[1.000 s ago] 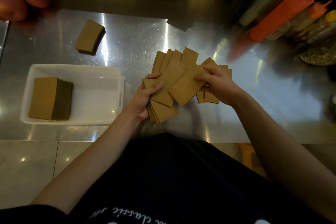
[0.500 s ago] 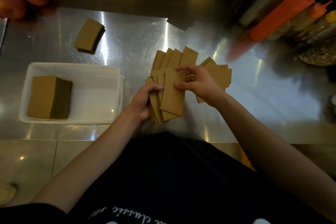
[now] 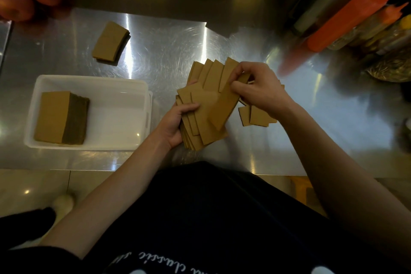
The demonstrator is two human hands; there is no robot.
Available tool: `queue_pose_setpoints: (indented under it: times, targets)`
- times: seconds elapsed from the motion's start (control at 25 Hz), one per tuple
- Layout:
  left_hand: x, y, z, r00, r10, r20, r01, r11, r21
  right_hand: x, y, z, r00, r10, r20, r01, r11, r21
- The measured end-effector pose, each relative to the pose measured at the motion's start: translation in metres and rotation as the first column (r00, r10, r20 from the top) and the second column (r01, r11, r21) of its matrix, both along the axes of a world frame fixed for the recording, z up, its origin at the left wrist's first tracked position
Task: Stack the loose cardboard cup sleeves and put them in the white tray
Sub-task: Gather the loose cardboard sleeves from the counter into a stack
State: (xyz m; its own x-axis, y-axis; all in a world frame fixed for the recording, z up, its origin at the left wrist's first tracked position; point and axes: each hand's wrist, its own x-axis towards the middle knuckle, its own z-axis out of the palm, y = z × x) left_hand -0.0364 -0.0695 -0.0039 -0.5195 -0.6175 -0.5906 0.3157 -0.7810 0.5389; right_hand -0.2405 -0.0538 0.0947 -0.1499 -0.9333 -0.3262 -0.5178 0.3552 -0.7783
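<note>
1. Right now the person's left hand (image 3: 175, 123) is clamping a fanned bundle of cardboard cup sleeves (image 3: 201, 118) by its near-left edge, thumb lying across the top sleeve and the other fingers hidden beneath, just above the steel counter (image 3: 266, 151) near its front edge.
2. Meanwhile the right hand (image 3: 259, 89) is pinching one single sleeve (image 3: 224, 104) at its far end, thumb and fingertips closed on it, and laying it aslant over the bundle.
3. To my eye, the step is going best if that sleeve is being swung parallel to the ones below before the pinch is loosened; the bundle is splayed at several angles, so tapping its long edge on the counter should square it.
4. A few loose sleeves (image 3: 258, 117) are lying on the counter just under the right wrist, waiting to be gathered.
5. A small separate stack (image 3: 110, 44) is sitting toward the counter's back-left.
6. The white tray (image 3: 124, 87) is resting near the counter's front-left edge, already holding a tall, neat stack (image 3: 61, 118) against its left wall, with bare floor to the right for the next lot.
7. As for writing, the sleeves are showing no print; white script on the person's dark apron (image 3: 211, 218) is appearing upside down and seems to read "classic", the rest being cut off.
</note>
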Motion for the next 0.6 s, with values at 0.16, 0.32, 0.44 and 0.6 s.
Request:
queue_pose_setpoints:
  times: [0.16,0.32,0.44,0.6]
  targets:
    - [-0.004,0.000,0.006,1.000,0.001,-0.030,0.000,1.000,0.010,0.011,-0.014,0.013,0.981,0.179,-0.075,-0.164,0.971,0.173]
    - [-0.005,0.004,0.011,0.997,-0.079,-0.023,0.080,0.994,0.069,0.035,-0.016,-0.002,0.982,0.177,-0.072,-0.162,0.971,0.177]
    - [-0.003,0.005,0.015,0.993,-0.113,-0.036,0.115,0.992,0.058,0.035,-0.015,-0.007,0.978,0.205,0.033,-0.207,0.952,0.224]
    - [-0.001,0.003,0.015,0.994,-0.081,-0.069,0.083,0.996,0.021,0.029,-0.007,-0.019,0.930,0.334,-0.154,-0.309,0.937,0.166]
